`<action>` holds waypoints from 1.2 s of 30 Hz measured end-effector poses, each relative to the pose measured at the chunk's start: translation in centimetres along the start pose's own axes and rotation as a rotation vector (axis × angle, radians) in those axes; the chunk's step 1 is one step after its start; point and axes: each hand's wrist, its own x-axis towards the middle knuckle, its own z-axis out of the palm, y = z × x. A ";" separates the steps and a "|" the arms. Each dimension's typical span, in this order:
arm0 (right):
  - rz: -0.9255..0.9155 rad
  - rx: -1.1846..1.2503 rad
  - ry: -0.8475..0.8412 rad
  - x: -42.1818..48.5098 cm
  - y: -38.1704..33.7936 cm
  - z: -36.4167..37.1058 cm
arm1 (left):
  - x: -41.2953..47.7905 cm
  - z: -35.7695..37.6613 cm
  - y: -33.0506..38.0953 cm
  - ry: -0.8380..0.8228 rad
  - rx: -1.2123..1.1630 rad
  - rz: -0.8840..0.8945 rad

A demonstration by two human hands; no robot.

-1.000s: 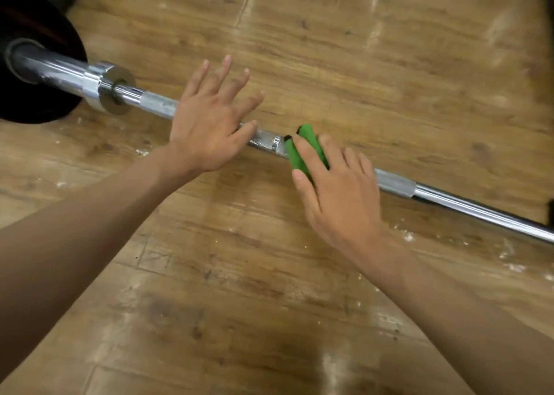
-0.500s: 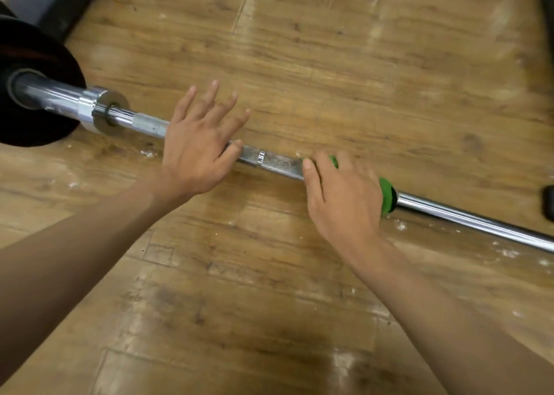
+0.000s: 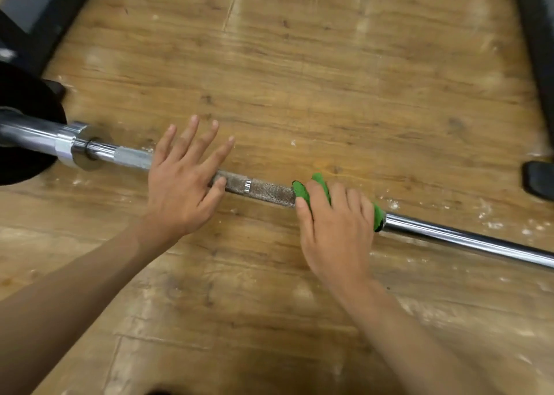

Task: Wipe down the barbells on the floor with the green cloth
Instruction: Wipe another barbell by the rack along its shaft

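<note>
The barbell (image 3: 260, 189) lies on the worn wooden floor (image 3: 329, 79), its long axis running from the left edge down toward the lower right. Its shaft is smooth chrome at both sides, with a dull cross-hatched knurled stretch between the 2 hands. A black round plate (image 3: 27, 100) sits on its left end behind a shiny collar (image 3: 70, 150). The left hand (image 3: 183, 181) rests flat on the bar, fingers straight and spread. The right hand (image 3: 335, 229) curls over the green cloth (image 3: 301, 189), clasping the soft fabric around the shaft.
</note>
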 end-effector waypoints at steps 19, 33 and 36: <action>-0.278 -0.161 -0.044 -4.2 1.9 -1.1 | -0.9 -2.3 3.6 -0.289 -0.051 0.299; -0.861 -0.213 -0.430 -1.1 7.6 -4.0 | -2.0 -2.4 2.9 -0.300 0.015 0.355; -0.710 -0.137 -0.598 -0.4 6.5 -4.9 | -2.8 -3.0 3.0 -0.320 0.010 0.348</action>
